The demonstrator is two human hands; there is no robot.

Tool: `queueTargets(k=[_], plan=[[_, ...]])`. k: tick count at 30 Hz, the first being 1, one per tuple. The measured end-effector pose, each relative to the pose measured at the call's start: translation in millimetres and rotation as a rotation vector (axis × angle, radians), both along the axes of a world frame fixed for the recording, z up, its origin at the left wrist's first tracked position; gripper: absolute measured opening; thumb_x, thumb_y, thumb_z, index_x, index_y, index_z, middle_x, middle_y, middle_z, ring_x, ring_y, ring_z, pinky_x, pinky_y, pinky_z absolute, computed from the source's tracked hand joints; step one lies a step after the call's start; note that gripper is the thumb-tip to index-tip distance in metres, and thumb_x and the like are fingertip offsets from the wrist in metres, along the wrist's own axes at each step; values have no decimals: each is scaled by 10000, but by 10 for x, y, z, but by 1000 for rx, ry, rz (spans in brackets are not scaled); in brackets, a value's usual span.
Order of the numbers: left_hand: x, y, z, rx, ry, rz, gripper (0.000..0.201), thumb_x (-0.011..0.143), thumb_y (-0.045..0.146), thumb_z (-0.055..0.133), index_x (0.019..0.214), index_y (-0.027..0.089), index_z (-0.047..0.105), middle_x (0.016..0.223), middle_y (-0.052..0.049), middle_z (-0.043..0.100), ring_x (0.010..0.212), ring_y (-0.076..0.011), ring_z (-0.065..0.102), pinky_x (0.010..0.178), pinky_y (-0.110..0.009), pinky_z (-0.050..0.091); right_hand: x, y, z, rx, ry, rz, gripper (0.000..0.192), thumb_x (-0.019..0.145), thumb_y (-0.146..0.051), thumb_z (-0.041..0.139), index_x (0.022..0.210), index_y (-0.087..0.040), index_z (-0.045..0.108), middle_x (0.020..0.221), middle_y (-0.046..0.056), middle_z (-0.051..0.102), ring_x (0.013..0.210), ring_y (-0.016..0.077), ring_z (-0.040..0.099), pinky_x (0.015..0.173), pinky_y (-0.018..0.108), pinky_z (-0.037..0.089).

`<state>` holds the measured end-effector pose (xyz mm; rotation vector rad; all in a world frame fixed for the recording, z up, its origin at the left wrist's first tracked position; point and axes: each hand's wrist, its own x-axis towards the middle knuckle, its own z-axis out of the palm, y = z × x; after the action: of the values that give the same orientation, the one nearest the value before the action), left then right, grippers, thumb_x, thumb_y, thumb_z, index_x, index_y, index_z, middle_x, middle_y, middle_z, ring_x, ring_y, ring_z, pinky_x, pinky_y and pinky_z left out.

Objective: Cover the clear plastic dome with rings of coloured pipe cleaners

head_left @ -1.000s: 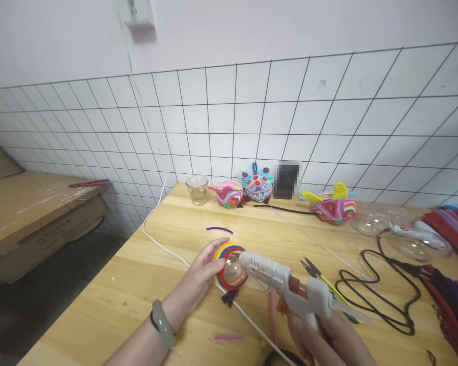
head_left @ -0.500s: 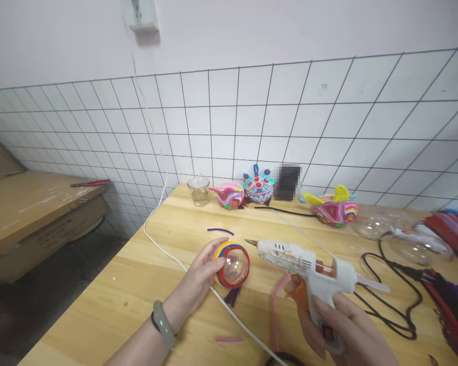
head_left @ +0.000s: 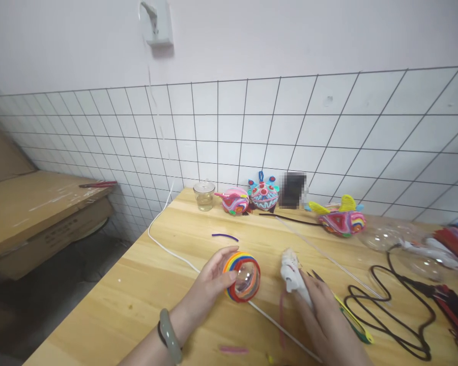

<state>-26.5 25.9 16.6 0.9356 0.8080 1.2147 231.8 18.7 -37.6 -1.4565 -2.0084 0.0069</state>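
Observation:
My left hand [head_left: 217, 277] grips a clear ball [head_left: 246, 273] wrapped in bands of red, orange, yellow and blue fuzzy cord, its bare see-through opening facing right. The thumb lies over the coloured rim. To the right, my right hand [head_left: 324, 310] is closed around the handle of a white hot glue gun [head_left: 291, 272]. The gun is seen end-on and slightly blurred, and its nozzle is hard to make out. It is apart from the ball. Beyond the left hand lies a short purple strip [head_left: 225, 236]; a pink strip [head_left: 233, 349] lies nearer me.
Along the wall stand a lidded glass cup [head_left: 204, 195], a pink ornament [head_left: 234, 201], a blue face ornament [head_left: 264, 194] and a winged one [head_left: 341, 222]. Clear balls [head_left: 381, 236], a looped black cable [head_left: 389, 305] and a yellow-green handled tool [head_left: 354, 320] lie right. A white cord [head_left: 175, 254] crosses the table.
The glue gun has turned from pointing left at the ball to end-on, away from it. The left hand still holds the ball, with its opening turned slightly. The view has shifted a little.

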Motion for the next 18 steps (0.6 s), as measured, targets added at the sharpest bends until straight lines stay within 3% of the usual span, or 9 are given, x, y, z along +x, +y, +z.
queueTargets(k=[5, 10, 15, 18], plan=[[33, -53, 73, 47, 28, -50, 552, 649, 420, 805, 1135, 220, 637, 1176, -92, 646, 1151, -294, 546, 999, -406, 398, -116, -7, -66, 68, -143, -49, 362, 967, -308, 353, 1181, -120, 577, 1043, 164, 650, 923, 248, 711, 751, 340, 599], [75, -103, 110, 101, 77, -124, 572, 663, 417, 798, 1151, 202, 591, 1125, -106, 656, 1113, -288, 577, 992, -415, 410, -142, -1, -34, 132, -190, 61, 278, 951, -236, 383, 1117, -160, 592, 986, 124, 658, 874, 222, 706, 732, 310, 595], [89, -121, 59, 149, 100, -161, 555, 721, 380, 758, 1199, 201, 539, 1123, -113, 655, 1096, -284, 591, 981, -424, 421, -95, 2, 7, 276, -360, 154, 232, 922, -243, 432, 926, -196, 659, 969, 135, 699, 891, 283, 684, 716, 392, 570], [94, -129, 56, 149, 134, -151, 570, 711, 394, 761, 1194, 196, 533, 1137, -124, 643, 1112, -302, 582, 988, -432, 420, -82, -16, 69, 339, -389, 130, 208, 908, -309, 487, 922, -218, 674, 961, 132, 711, 903, 303, 669, 727, 424, 549]])
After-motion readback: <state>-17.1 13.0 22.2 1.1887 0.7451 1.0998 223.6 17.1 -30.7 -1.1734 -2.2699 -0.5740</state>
